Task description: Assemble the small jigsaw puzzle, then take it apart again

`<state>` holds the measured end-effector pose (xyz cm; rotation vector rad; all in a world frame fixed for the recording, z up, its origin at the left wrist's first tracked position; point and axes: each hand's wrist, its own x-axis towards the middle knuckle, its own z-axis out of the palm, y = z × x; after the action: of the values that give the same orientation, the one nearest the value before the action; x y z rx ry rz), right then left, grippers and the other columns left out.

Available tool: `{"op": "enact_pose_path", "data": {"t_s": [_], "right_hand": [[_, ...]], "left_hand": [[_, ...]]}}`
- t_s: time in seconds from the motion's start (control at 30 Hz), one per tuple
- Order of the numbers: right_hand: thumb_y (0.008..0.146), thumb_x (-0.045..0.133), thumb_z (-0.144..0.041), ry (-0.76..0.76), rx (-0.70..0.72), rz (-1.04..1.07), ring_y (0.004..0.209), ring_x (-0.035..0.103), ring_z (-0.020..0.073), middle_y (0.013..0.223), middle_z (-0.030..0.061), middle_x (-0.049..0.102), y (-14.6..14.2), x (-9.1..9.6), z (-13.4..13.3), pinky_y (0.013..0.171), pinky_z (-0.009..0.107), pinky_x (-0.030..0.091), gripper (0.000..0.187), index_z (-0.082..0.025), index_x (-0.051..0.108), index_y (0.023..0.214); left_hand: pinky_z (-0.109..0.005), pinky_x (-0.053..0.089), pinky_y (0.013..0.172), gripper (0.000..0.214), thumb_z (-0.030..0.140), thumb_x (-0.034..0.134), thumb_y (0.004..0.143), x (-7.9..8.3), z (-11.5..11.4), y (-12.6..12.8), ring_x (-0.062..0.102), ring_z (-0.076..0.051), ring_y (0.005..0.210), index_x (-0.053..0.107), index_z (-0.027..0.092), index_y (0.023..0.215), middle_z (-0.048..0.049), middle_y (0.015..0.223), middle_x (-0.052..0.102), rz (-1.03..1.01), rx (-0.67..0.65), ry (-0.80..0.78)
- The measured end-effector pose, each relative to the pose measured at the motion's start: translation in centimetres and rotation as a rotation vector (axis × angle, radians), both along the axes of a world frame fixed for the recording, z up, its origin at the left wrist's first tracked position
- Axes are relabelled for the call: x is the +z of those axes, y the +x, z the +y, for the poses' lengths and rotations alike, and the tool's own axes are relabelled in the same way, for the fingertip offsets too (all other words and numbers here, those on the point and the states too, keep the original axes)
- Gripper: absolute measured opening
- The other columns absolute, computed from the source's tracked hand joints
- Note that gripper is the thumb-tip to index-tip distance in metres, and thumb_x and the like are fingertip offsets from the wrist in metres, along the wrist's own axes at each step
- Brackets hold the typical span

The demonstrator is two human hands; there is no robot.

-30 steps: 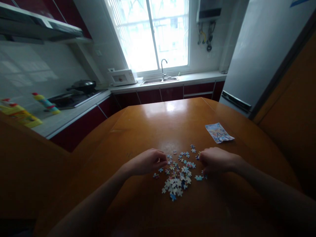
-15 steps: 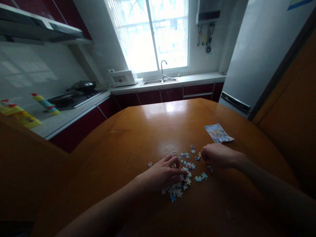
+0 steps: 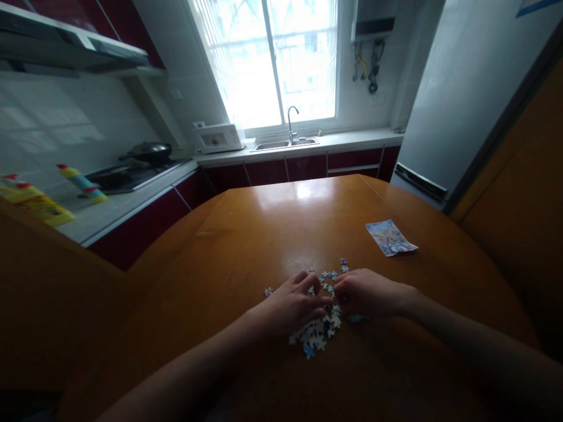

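A heap of small jigsaw pieces (image 3: 317, 337) lies on the round wooden table (image 3: 272, 234). My left hand (image 3: 292, 305) rests palm down on the heap's left side, fingers stretched toward the middle. My right hand (image 3: 363, 293) lies on the heap's right side with fingers curled, its fingertips meeting those of the left. Whether it pinches a piece is hidden. A single piece (image 3: 268, 291) lies apart to the left. A printed picture card (image 3: 390, 237) lies flat at the back right.
Past the table runs a kitchen counter (image 3: 132, 202) with a stove and wok (image 3: 149, 152), bottles (image 3: 81, 183), a small white appliance (image 3: 217, 139) and a sink (image 3: 285, 142) under the window. A grey fridge (image 3: 466, 99) stands at right.
My right hand slid leftward from the heap's far right edge to its middle and now meets my left hand. The left hand stayed over the pieces it had moved onto.
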<state>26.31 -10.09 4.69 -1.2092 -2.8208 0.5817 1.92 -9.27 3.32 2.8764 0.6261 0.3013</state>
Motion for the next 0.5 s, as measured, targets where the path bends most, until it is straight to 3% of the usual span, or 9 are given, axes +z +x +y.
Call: {"op": "enact_pose_path", "data": {"t_s": [0.27,0.5], "right_hand": [[0.083,0.061,-0.028,-0.060,-0.078,-0.062,0.078,0.067,0.0201,0.085,0.0050,0.074,0.5,0.5,0.5,0.064,0.025,0.038,0.014,-0.022,0.073,0.084],[0.076,0.061,-0.019,-0.069,-0.160,-0.126,0.070,0.064,0.0170,0.079,0.0030,0.072,1.9,0.8,1.2,0.059,0.024,0.035,0.010,-0.022,0.070,0.077]], "left_hand": [[-0.034,0.044,0.093,0.022,0.035,0.056,0.096,-1.7,0.6,-0.3,0.046,-0.021,0.101,0.070,0.034,0.113,-0.0053,0.108,0.057,-0.081,0.033,-0.037],[-0.033,0.044,0.091,0.019,0.036,0.058,0.095,-2.0,0.7,0.1,0.047,-0.021,0.101,0.072,0.031,0.106,-0.0052,0.106,0.059,-0.109,0.077,-0.052]]}}
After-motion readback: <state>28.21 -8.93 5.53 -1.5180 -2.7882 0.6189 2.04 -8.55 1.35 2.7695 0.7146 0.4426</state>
